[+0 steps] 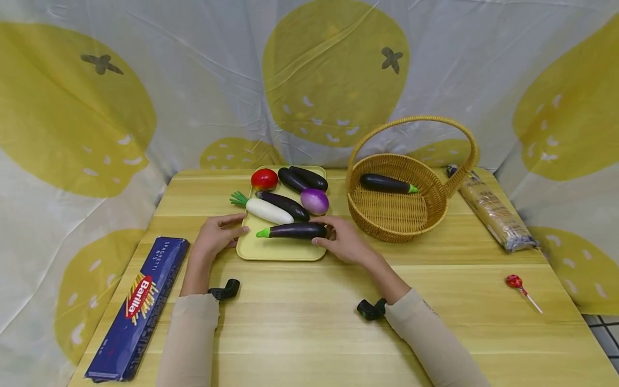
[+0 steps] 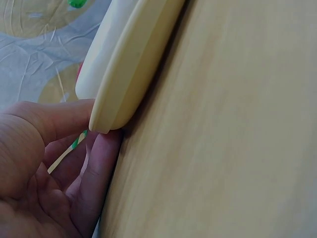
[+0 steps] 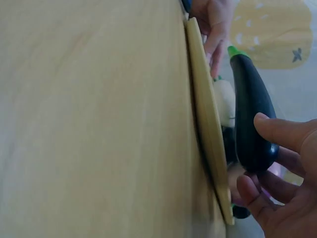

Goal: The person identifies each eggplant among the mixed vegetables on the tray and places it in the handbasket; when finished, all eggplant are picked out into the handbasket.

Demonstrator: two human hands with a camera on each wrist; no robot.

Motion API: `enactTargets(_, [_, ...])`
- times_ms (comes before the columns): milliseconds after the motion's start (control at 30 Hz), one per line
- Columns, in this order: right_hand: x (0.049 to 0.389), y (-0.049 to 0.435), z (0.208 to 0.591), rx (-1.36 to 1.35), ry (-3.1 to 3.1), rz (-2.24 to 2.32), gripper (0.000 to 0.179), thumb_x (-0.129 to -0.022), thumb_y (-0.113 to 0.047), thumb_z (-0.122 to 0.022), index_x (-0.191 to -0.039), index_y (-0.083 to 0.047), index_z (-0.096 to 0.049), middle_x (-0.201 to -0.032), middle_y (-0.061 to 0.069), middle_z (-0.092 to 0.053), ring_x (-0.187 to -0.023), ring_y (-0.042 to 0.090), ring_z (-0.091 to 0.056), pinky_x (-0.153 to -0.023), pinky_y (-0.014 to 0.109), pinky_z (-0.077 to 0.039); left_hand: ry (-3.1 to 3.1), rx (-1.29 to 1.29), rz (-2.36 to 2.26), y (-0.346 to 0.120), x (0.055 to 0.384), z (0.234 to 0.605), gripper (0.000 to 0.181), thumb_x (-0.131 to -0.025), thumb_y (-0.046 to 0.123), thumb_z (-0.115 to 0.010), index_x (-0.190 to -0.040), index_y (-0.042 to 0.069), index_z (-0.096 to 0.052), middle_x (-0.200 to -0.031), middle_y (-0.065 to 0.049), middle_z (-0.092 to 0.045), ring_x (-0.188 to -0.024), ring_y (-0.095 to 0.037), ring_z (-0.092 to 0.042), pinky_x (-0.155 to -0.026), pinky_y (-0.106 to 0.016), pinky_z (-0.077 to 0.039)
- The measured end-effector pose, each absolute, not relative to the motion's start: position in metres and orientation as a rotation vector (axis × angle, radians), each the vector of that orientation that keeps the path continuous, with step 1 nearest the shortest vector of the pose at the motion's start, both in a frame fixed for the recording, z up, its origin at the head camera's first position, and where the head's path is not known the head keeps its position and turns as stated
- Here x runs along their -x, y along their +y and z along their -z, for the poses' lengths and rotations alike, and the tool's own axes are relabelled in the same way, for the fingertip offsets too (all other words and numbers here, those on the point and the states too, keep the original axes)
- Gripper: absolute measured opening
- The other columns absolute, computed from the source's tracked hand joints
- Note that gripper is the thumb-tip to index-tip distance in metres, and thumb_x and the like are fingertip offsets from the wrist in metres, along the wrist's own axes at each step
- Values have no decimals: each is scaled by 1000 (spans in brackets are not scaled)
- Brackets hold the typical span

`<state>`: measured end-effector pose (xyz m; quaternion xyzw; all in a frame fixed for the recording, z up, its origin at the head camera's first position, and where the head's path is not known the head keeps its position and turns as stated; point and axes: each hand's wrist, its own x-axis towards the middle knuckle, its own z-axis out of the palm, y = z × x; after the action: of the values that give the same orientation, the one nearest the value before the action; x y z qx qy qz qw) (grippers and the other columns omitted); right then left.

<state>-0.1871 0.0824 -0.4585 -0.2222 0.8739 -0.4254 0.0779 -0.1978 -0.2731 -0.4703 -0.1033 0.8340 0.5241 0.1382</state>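
Note:
My right hand [image 1: 347, 241] grips the thick end of a dark eggplant [image 1: 297, 230] with a green tip, over the front part of a yellow tray [image 1: 280, 252]. In the right wrist view that eggplant [image 3: 250, 106] is raised off the tray, thumb on one side and fingers on the other. My left hand [image 1: 216, 235] pinches the tray's left edge; the left wrist view has the thumb on the rim [image 2: 106, 94] and a finger beneath. On the tray lie a white radish [image 1: 268, 211], a red tomato [image 1: 264, 179], a purple onion [image 1: 315, 201] and more eggplants [image 1: 286, 205].
Right of the tray stands a wicker basket [image 1: 387, 235] with a tall handle and one eggplant [image 1: 385, 183] inside. A blue spaghetti box [image 1: 137, 309] lies at the left, a clear-wrapped pasta package [image 1: 493, 209] at the right. A red lollipop [image 1: 515, 281] rests near the right edge.

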Motion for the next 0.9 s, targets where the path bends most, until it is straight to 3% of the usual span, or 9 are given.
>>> enactTargets(200, [183, 98, 442, 693, 2692, 1306, 46, -91, -24, -81, -134, -13, -69, -117, 11, -73, -92, 23, -70, -84, 38, -60, 2406, 304, -1526, -272, 200, 472, 57, -92, 32, -80, -146, 25, -62, -153, -9, -55, -94, -11, -66, -75, -23, -61])
enactTargets(300, [181, 108, 433, 697, 2694, 1333, 47, -91, -23, -82, -135, -13, -68, -119, 11, -72, -98, 25, -69, -89, 42, -60, 2401, 306, -1528, -272, 200, 473, 57, -93, 31, -80, -146, 24, -61, -152, -10, -56, -92, -10, -66, -75, -24, -61])
enactTargets(633, [177, 148, 414, 642, 2719, 1340, 47, -93, -25, -79, -137, -13, -66, -114, 7, -69, -92, 21, -64, -84, 37, -56, 2391, 302, -1544, -274, 200, 473, 56, -93, 31, -80, -146, 24, -62, -153, -10, -55, -97, -10, -67, -76, -25, -61])
enactTargets(900, [182, 188, 410, 602, 2797, 1330, 48, -95, -28, -78, -140, -16, -65, -110, 10, -69, -92, 22, -65, -85, 41, -57, 2382, 297, -1544, -274, 200, 474, 58, -93, 31, -79, -147, 23, -60, -154, -12, -54, -92, -9, -68, -76, -23, -61])
